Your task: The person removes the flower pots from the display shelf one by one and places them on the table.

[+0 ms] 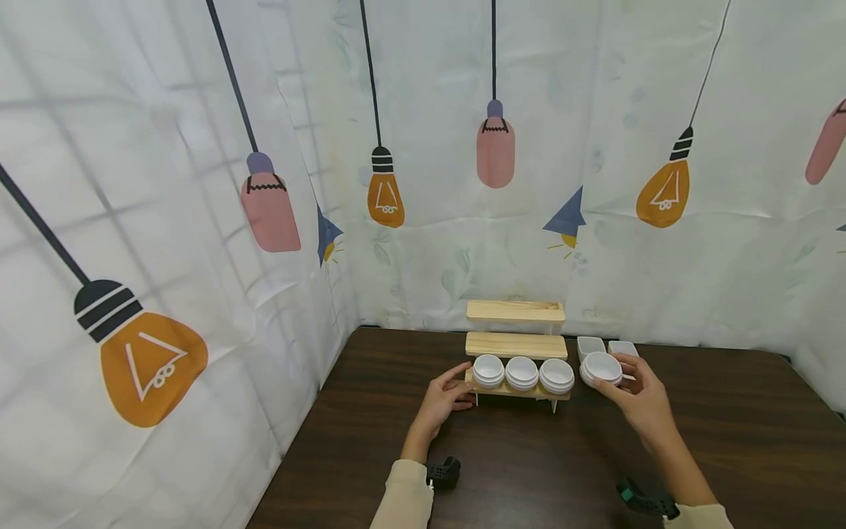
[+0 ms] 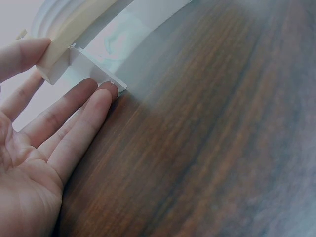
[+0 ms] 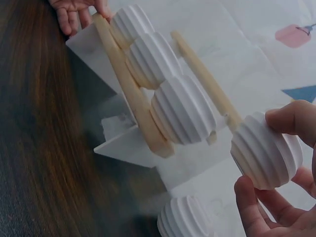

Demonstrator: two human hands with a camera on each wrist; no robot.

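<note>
Dark wood-grain table [image 1: 515, 470] extends beneath the left fingers [image 1: 456, 373] and right fingers [image 1: 633, 365]. Pale printed curtain [image 1: 423, 272] hangs beyond both. Prints: large orange bulb [image 1: 155, 371], well left of the left fingers; blue lampshade [image 1: 565, 216], above-left of the right fingers; pink lamp [image 1: 496, 156], higher, between the two.

Head: high behind left hand [image 1: 443, 399], facing forward-down
Left wrist: close, facing its fingers [image 2: 81, 129]
Right wrist: near right hand [image 1: 638, 391], facing forward-left
Shared: left hand
</note>
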